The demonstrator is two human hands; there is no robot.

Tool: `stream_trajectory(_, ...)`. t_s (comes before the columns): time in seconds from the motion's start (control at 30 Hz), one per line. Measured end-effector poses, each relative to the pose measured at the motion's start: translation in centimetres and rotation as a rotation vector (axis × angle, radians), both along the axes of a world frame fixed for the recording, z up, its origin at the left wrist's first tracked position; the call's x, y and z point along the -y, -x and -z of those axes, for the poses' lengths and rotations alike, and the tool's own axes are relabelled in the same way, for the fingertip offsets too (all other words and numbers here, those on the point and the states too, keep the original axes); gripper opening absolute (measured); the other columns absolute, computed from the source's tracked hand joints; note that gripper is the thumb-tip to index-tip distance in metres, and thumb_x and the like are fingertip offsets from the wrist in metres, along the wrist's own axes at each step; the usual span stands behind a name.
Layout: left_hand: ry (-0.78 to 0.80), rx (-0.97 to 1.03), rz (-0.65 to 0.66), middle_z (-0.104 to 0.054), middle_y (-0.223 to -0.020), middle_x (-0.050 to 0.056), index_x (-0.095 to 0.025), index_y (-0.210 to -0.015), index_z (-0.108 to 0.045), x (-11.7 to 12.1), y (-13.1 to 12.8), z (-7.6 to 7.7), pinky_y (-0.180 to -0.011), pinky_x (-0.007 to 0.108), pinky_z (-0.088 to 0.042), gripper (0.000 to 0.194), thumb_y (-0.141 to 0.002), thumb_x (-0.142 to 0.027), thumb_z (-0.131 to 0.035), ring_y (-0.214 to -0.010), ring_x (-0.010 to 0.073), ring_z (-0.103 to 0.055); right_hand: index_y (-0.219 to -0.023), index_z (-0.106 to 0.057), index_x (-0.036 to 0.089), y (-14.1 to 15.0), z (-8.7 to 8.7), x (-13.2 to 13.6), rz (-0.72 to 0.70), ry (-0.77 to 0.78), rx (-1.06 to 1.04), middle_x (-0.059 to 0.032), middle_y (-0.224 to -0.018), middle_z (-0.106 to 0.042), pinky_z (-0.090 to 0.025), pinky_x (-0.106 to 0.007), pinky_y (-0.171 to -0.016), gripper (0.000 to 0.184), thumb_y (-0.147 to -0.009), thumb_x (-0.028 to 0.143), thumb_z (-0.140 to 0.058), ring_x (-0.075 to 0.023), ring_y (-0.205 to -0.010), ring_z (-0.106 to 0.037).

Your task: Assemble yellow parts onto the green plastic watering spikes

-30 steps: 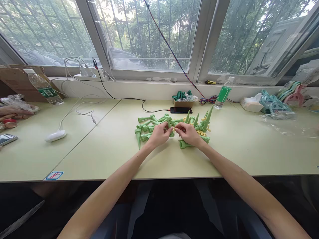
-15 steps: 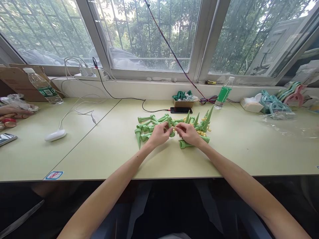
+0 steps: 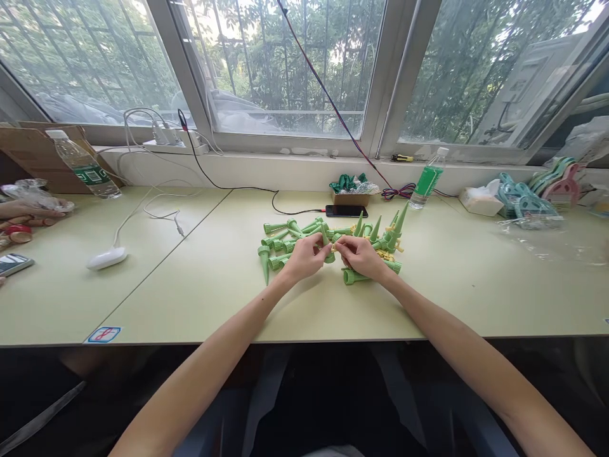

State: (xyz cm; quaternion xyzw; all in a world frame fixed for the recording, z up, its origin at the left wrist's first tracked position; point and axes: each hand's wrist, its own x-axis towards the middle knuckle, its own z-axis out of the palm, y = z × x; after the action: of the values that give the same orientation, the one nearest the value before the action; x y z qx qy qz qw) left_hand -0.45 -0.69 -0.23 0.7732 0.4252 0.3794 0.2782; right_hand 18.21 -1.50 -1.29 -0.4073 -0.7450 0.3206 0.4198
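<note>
My left hand (image 3: 307, 256) is closed on a green plastic plant watering spike (image 3: 325, 235), its pointed end up. Facing it, my right hand (image 3: 360, 255) pinches a small yellow plastic piece (image 3: 333, 248) against the spike's side; the fingers partly hide where the two meet. Several loose green spikes (image 3: 264, 261) lie in a heap left of and behind my left hand. Around my right hand are more green spikes (image 3: 398, 222), some standing point up with yellow pieces on them. Small yellow pieces (image 3: 384, 255) are piled just beyond my right wrist.
Behind the spikes lie a black phone (image 3: 346, 211) on a cable and a small box (image 3: 351, 198). A green-labelled bottle (image 3: 428, 178), tissue pack (image 3: 481, 198) and plastic hangers (image 3: 528, 197) stand right. At left are a white mouse-like device (image 3: 107, 258) and another person's hand (image 3: 28, 211).
My hands stay nearly in place, with the spike and yellow piece held together. The view has shifted very slightly. At far left the other person's hand moves a little.
</note>
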Motion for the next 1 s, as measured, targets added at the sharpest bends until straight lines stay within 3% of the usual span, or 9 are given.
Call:
stream_trajectory(0.37, 0.027, 0.057, 0.016, -0.064, -0.075, 0.003, -0.018, -0.077, -0.056, 0.07, -0.10, -0.06, -0.047, 0.025, -0.041, 0.024, -0.089, -0.038, -0.054, -0.053, 0.0115, -0.056, -0.078, -0.056, 0.020, 0.26, -0.02, 0.06, -0.004, 0.052, -0.120, 0.0015, -0.059, -0.056, -0.040, -0.026, -0.045, 0.035, -0.092, 0.052, -0.055, -0.0114, -0.046, -0.049)
stream_trajectory(1.0, 0.114, 0.131, 0.031, -0.060, -0.069, 0.001, -0.018, -0.076, -0.053, 0.32, -0.11, -0.37, -0.042, 0.023, -0.041, 0.027, -0.089, -0.041, -0.056, -0.047, 0.0103, -0.056, -0.084, -0.054, 0.020, 0.13, 0.11, -0.20, 0.005, 0.084, -0.130, -0.0004, -0.065, -0.060, -0.042, -0.026, -0.045, 0.040, -0.091, 0.059, -0.052, -0.0117, -0.047, -0.051)
